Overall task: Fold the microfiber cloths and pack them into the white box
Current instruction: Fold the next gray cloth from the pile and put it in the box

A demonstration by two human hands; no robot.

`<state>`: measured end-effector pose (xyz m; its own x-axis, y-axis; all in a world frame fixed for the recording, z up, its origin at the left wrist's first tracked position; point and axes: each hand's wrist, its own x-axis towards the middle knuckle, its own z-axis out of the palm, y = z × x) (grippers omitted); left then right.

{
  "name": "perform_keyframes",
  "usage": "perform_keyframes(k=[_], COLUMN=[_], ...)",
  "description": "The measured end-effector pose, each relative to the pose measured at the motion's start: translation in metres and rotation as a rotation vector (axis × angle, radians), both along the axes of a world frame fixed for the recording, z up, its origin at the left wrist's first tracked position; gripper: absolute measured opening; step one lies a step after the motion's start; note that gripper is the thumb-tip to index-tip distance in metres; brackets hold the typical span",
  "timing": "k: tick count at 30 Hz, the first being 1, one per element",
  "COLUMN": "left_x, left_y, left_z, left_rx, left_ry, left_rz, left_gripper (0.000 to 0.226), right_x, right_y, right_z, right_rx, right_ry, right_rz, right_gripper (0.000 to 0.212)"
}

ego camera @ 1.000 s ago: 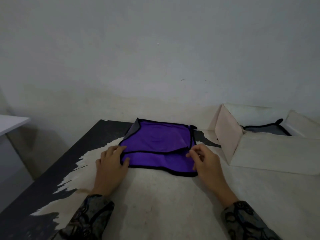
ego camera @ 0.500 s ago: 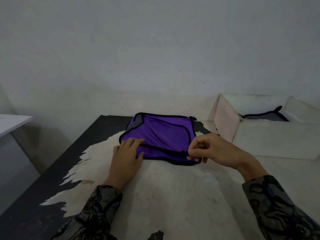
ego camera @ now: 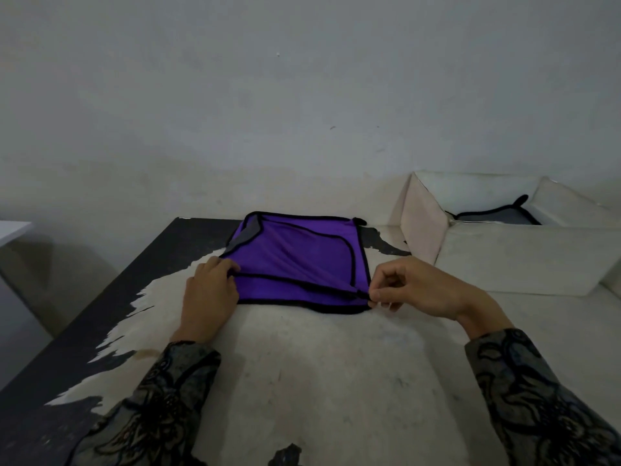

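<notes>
A purple microfiber cloth [ego camera: 295,260] with black trim lies folded on the table, its upper layer lying askew over the lower one. My left hand [ego camera: 208,290] grips the upper layer's edge at the cloth's left side, fingers curled onto the trim. My right hand [ego camera: 413,287] pinches the trim at the near right corner between thumb and fingertips. The white box [ego camera: 524,257] stands open at the right, apart from the cloth. Inside it lies a grey cloth [ego camera: 494,216] with black trim, partly hidden by the box wall.
The table [ego camera: 302,371] is dark with a worn pale middle; its left edge runs diagonally at the left. A wall stands close behind. A white surface [ego camera: 11,230] juts in at far left. Patterned sleeves cover both my forearms.
My left hand has slid from on top of the cloth to its left edge and taken hold of the trim. My right hand keeps its pinch at the right corner. The upper layer has shifted.
</notes>
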<state>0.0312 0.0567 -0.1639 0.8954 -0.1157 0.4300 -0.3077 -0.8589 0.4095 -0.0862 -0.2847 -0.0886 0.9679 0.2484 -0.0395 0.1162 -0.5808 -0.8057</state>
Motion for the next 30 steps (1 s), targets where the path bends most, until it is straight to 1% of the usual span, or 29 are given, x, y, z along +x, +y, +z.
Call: perform_keyframes(k=[4,6,9,12,14,16,19,22,26,30], left_x=[-0.005,-0.010,-0.015,-0.019,-0.030,-0.044,-0.064,-0.080,-0.105,-0.128], left_y=[0.005,0.009,0.018,0.034,0.046,0.058,0.068,0.073,0.077,0.075], left_z=[0.007,0.012,0.015,0.013,0.014,0.016,0.022,0.028,0.037,0.043], left_rx=[-0.018,0.014,0.106,0.213,0.291,0.343,0.383,0.405,0.406,0.289], left_ry=[-0.166,-0.222,-0.216,-0.213,-0.205,-0.175,-0.124,-0.108,-0.158,-0.147], left_rz=[-0.008,0.009,-0.036,-0.189,-0.296,-0.371,-0.424,-0.459,-0.471,-0.426], left_gripper=[0.020,0.018,0.020,0.035,0.033,0.027,0.032,0.034,0.034,0.036], right_x=[0.001,0.002,0.000,-0.006,-0.013,-0.023,-0.042,-0.061,-0.084,-0.094], right_y=[-0.004,-0.005,-0.006,-0.010,-0.013,-0.014,-0.013,-0.011,-0.012,-0.009], right_z=[-0.004,-0.004,-0.003,-0.003,-0.003,-0.006,-0.011,-0.013,-0.015,-0.021], right_rx=[0.000,-0.001,-0.021,-0.070,-0.108,-0.143,-0.158,-0.106,0.015,0.081], right_ry=[-0.055,-0.070,-0.061,-0.022,-0.007,-0.047,-0.157,-0.162,-0.124,-0.234], right_rz=[-0.086,-0.107,-0.090,-0.058,-0.043,-0.027,0.006,0.025,-0.039,-0.155], right_gripper=[0.006,0.006,0.006,0.007,0.008,0.009,0.019,0.018,0.013,0.011])
